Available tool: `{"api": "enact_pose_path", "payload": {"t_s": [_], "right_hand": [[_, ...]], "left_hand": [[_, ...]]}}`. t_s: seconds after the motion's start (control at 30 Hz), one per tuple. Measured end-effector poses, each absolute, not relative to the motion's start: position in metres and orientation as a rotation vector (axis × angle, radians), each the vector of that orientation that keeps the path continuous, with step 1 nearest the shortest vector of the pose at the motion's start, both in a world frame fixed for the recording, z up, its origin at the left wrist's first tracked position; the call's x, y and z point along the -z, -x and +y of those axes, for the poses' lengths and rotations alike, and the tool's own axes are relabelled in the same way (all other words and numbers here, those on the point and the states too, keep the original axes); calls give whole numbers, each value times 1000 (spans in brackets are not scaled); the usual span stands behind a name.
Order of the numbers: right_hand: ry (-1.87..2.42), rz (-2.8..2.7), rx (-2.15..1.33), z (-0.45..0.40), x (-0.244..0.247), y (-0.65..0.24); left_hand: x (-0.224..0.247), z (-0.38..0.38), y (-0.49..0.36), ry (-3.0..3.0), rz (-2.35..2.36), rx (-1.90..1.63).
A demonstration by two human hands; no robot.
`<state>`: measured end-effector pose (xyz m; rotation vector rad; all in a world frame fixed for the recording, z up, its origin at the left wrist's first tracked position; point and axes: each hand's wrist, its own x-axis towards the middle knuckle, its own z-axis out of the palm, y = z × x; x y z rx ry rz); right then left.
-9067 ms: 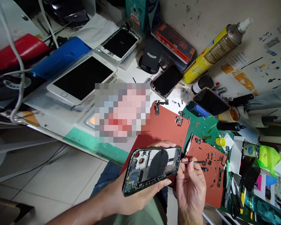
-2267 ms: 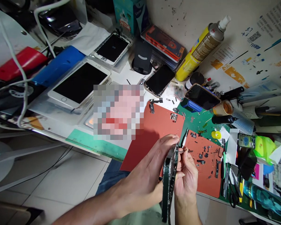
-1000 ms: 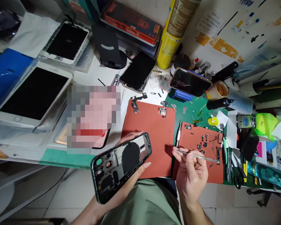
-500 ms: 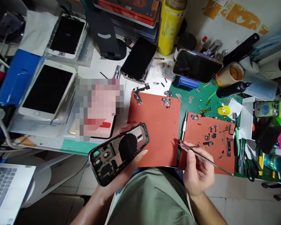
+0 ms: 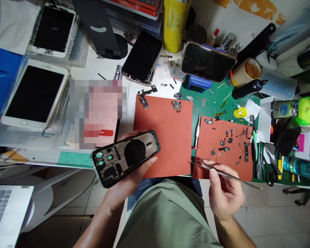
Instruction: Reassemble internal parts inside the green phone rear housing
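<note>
A bare phone housing point(image 5: 122, 159), its inside facing up and camera holes at the left end, is gripped along its edges by my left hand point(image 5: 134, 177). It is tilted, above the front left part of the larger red-brown mat point(image 5: 167, 137). My right hand point(image 5: 226, 193) pinches thin metal tweezers point(image 5: 229, 176), tips pointing left over the gap between the two mats. On the smaller mat point(image 5: 206, 137) behind this hand lie several tiny phone parts point(image 5: 224, 149). A screwdriver point(image 5: 197, 132) lies between the mats.
Small metal parts point(image 5: 176, 105) lie at the larger mat's far edge. Behind stand an opened phone point(image 5: 143, 57), a yellow can point(image 5: 175, 27) and a phone on a blue stand point(image 5: 205, 63). White phones point(image 5: 34, 93) lie left; scissors point(image 5: 270, 177) and tools are right.
The view has shifted, so the bench sits further left and higher. The phone housing is turned slightly flatter. My right hand with the tweezers has moved a little right, toward my body.
</note>
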<state>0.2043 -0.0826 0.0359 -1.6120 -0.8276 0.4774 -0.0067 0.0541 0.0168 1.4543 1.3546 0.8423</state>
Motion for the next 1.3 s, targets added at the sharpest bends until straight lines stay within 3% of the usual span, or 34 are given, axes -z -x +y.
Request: {"api": "enact_pose_path", "payload": {"t_s": [0.17,0.27,0.37,0.53,0.8,1.07,1.3], "right_hand": [[1568,-718,-818,-101,-38,-211],[1777,-868,-959,-104,-38,-213],[1975,-1133,-848,-99,-32,-208],[1951,-1315,-646,-90,-14,-195],[1930,-1202,-728,-95,-21,-199],[2092,-736,-806,-188,-25,-255],[2637,-973,-577,-275,0,-325]], "left_hand": [[-18,55,11,-1455,1340,-882],[-19,53,15,-1492,1367,-865],[-18,50,16,-1504,1360,-858],[-17,51,13,-1517,1332,-883],[-14,53,11,-1540,1309,-922],[-4,52,11,-1588,1303,-926],[22,46,22,-1602,1415,-828]]}}
